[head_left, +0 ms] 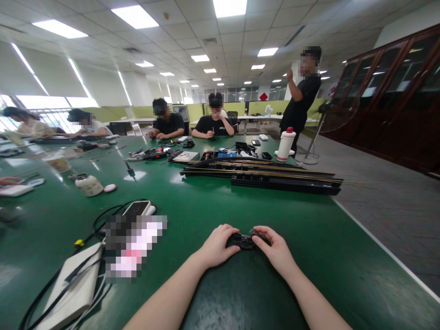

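A small black plastic part (pixel 243 241) lies low over the green table (pixel 192 206), right in front of me. My left hand (pixel 220 245) grips its left end between thumb and fingers. At its right end is my right hand (pixel 273 247), thumb and fingertips pinched on a small dark piece (pixel 253 232). That piece is mostly covered by the fingers, so I cannot tell its kind or whether it is joined to the black part.
Long black rails (pixel 285 183) with thin brass-coloured rods lie across the table ahead. A white bottle (pixel 286 144) stands behind them. To my left are a pale box (pixel 74 279) with cables, and a jar (pixel 88 184). Several people sit around; one person (pixel 300 96) stands at right.
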A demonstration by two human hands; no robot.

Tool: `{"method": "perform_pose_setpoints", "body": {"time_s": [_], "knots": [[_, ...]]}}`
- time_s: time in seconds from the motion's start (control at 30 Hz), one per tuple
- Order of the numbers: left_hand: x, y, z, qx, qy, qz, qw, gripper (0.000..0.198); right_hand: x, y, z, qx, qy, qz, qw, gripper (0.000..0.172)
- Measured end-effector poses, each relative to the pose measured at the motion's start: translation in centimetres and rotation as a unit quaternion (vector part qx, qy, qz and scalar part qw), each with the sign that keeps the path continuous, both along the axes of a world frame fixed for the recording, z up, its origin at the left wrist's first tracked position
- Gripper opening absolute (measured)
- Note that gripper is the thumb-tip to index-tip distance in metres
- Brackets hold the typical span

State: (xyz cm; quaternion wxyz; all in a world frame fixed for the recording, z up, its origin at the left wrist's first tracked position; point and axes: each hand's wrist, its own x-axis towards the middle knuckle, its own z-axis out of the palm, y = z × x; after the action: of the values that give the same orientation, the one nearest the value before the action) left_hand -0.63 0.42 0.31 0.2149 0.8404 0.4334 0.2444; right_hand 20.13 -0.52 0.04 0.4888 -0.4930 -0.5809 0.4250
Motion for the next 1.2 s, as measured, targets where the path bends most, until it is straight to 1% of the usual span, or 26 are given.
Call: {"method": "perform_pose_setpoints", "body": {"time_s": [0.13, 0.33, 0.63, 0.9, 1.2], "knots": [[0.0, 0.0, 0.0, 0.000, 0.004, -0.001, 1.000, 0.042, 0.1, 0.2, -0.3, -0.006, 0.051, -0.021, 0.998, 0.040], [0.0, 0.0, 0.1, 0.001, 0.000, 0.000, 1.000, 0.042, 0.1, 0.3, 0.2, -0.028, 0.097, -0.050, 0.994, 0.046], [0.0, 0.0, -0.1, -0.002, -0.001, -0.002, 1.000, 0.043, 0.5, 0.3, 0.2, -0.034, 0.115, -0.063, 0.991, 0.043], [0.0, 0.0, 0.0, -0.002, -0.006, -0.001, 1.000, 0.041, 0.6, 0.3, 0.4, -0.042, 0.139, -0.082, 0.986, 0.044], [0.0, 0.0, 0.1, -0.004, -0.004, -0.001, 1.000, 0.042, 0.9, 0.6, -0.6, -0.044, 0.193, -0.098, 0.975, 0.042]]}}
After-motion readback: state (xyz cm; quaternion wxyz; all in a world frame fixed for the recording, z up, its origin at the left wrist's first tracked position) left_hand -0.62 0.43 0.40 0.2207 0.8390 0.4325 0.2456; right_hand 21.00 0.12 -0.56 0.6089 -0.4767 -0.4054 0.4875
